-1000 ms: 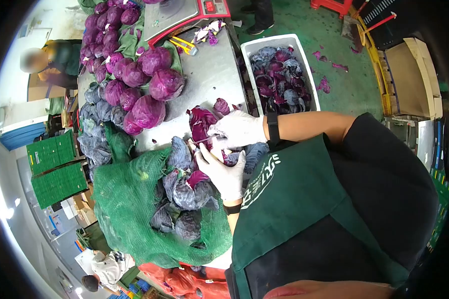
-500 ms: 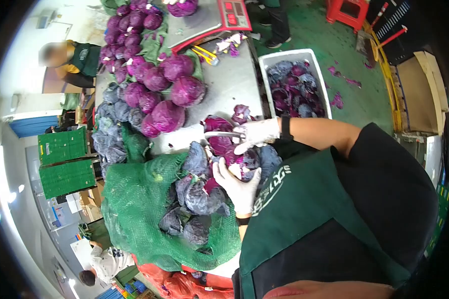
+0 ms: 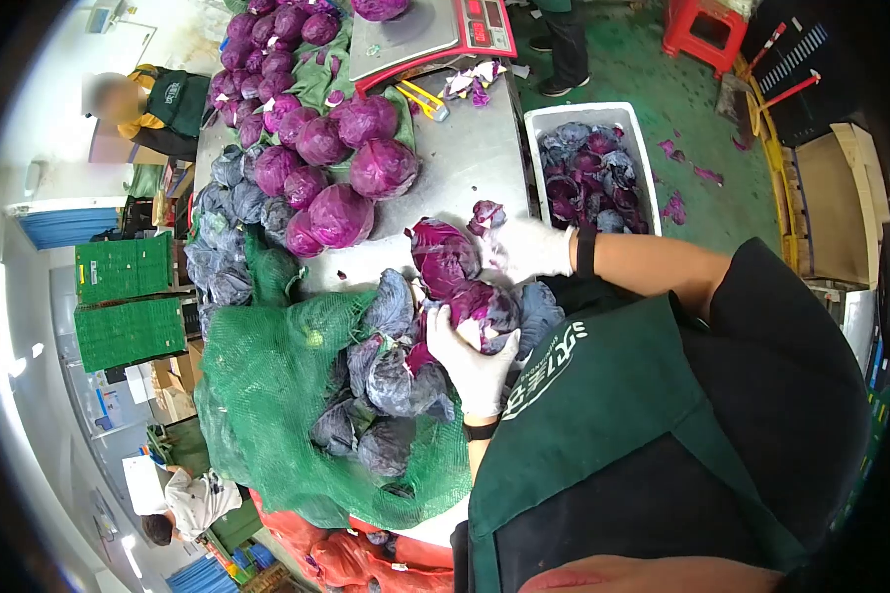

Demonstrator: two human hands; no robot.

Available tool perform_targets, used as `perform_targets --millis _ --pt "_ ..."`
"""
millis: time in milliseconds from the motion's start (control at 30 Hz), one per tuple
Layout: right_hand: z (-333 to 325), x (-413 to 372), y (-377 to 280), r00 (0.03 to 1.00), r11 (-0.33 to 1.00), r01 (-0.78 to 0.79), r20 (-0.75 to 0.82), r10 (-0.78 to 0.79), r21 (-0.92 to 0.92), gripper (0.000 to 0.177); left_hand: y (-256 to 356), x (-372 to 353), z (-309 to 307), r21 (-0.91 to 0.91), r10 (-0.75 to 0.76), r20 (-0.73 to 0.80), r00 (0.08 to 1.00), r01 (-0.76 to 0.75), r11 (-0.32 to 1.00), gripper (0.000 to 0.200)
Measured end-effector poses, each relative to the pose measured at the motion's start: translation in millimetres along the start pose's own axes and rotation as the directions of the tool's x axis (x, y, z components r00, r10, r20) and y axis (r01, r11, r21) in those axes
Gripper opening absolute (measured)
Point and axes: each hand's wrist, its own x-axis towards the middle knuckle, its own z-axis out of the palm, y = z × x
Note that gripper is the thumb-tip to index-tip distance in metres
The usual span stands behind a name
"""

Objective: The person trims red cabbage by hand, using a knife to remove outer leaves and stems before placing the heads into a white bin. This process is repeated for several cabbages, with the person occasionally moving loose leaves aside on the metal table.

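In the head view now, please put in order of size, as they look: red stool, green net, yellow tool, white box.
Largest to smallest, by look only:
Green net
White box
Red stool
Yellow tool

Bright, even indoor light, mostly from strip lamps (image 3: 15,367) at far L, which blow out to white w/ flare. Soft sheen on the steel counter (image 3: 455,183), esp. toward its edge by the foam crate (image 3: 593,114); small highlights on the wrapped red cabbages (image 3: 384,168). Shadows faint; black sleeve (image 3: 791,336) loses detail. Right hand (image 3: 529,249) motion-blurred, scale readout (image 3: 476,22) illegible. Heavy fisheye: bg bends at edges, corners black. Blur patch hides a co-worker's head (image 3: 111,99).
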Motion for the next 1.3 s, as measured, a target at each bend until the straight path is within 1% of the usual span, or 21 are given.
perform_targets --millis 33,67,100,133,200,267,333,400,433,533,600,667,800,867,900,933,1000,1067,1133,1200,1300 --pt "54 20 90 0.972 0.931 -0.025 -0.210 0.108 0.365 0.018 -7 -7 -1 -0.058 -0.043 -0.015 0.999 0.042 0.997 0.111" --pt "28 12 84 0.957 0.988 0.079 -0.287 -0.039 0.131 0.019 -15 -14 0 -0.209 -0.097 -0.019 0.995 0.091 0.974 0.113" --pt "-20 -3 39 0.960 0.968 -0.162 -0.257 0.109 -0.192 0.020 -12 -17 -3 -0.296 -0.141 -0.025 0.990 0.128 0.947 0.113" --pt "-33 -5 32 0.936 0.947 -0.237 -0.311 0.163 -0.216 0.020 -9 -20 -5 -0.379 -0.191 -0.026 0.981 0.167 0.910 0.114" --pt "-53 -8 10 0.932 0.926 -0.131 -0.362 -0.006 -0.354 0.030 -15 -24 -5 -0.317 -0.176 -0.009 0.984 0.164 0.934 0.114" --pt "-57 -6 -16 0.964 0.968 0.061 -0.236 -0.120 -0.243 0.039 -19 -25 0 -0.361 -0.183 -0.006 0.983 0.169 0.917 0.115" --pt "-65 -6 -75 0.987 0.992 -0.087 0.143 0.073 0.095 0.053 -16 -22 0 -0.329 -0.155 -0.001 0.988 0.146 0.933 0.115" --pt "-7 14 -40 0.980 0.965 0.187 0.025 -0.195 0.181 0.060 -12 -18 -1 -0.292 -0.129 0.005 0.992 0.125 0.948 0.115" --pt "-1 15 -46 0.963 0.958 0.269 -0.064 -0.263 0.098 0.052 -10 -18 -1 -0.260 -0.113 0.012 0.994 0.112 0.959 0.114" --pt "-14 21 -50 0.961 0.955 0.198 0.147 -0.233 0.222 0.045 -11 -17 -2 -0.269 -0.100 0.010 0.995 0.099 0.958 0.113" --pt "-22 20 -57 0.958 0.962 0.211 0.156 -0.239 0.174 0.042 -11 -15 -5 -0.258 -0.056 0.030 0.998 0.062 0.964 0.111" --pt "-22 25 -52 0.889 0.902 0.426 0.219 -0.402 -0.075 0.039 -8 -12 -6 -0.238 -0.038 0.044 0.998 0.047 0.970 0.110" --pt "-21 30 -47 0.875 0.839 0.479 0.216 -0.433 -0.258 0.029 2 -7 -10 -0.166 0.012 0.094 0.995 0.004 0.986 0.108" --pt "-16 35 -38 0.940 0.922 0.340 0.029 -0.341 -0.187 0.023 -1 -9 -12 -0.160 0.032 0.108 0.994 -0.014 0.987 0.106" --pt "-13 42 -17 0.965 0.965 0.260 -0.020 -0.261 -0.021 0.021 -2 -10 -12 -0.152 0.048 0.118 0.992 -0.029 0.988 0.105" --pt "-14 45 -5 0.981 0.963 0.167 -0.058 -0.183 -0.213 0.019 -3 -11 -11 -0.150 0.048 0.118 0.992 -0.030 0.988 0.105" --pt "-15 38 9 0.993 0.957 0.011 -0.111 -0.044 -0.288 0.018 -7 -12 -10 -0.221 0.091 0.103 0.991 -0.066 0.973 0.103" --pt "-15 28 18 0.955 0.980 -0.129 -0.284 0.082 -0.149 0.017 -15 -19 -5 -0.380 -0.037 0.040 0.999 0.050 0.924 0.106" --pt "-4 16 14 0.993 0.863 -0.077 -0.036 0.110 0.500 0.011 -25 -24 -3 -0.451 -0.102 0.051 0.993 0.114 0.885 0.108" --pt "-31 -4 -41 0.898 0.752 -0.409 0.373 0.232 0.516 0.019 -24 -22 -5 -0.437 -0.085 0.051 0.995 0.099 0.894 0.108" --pt "4 -10 -28 0.883 0.635 -0.420 0.454 0.120 0.649 0.037 -23 -20 -3 -0.420 -0.065 0.040 0.997 0.076 0.905 0.108"
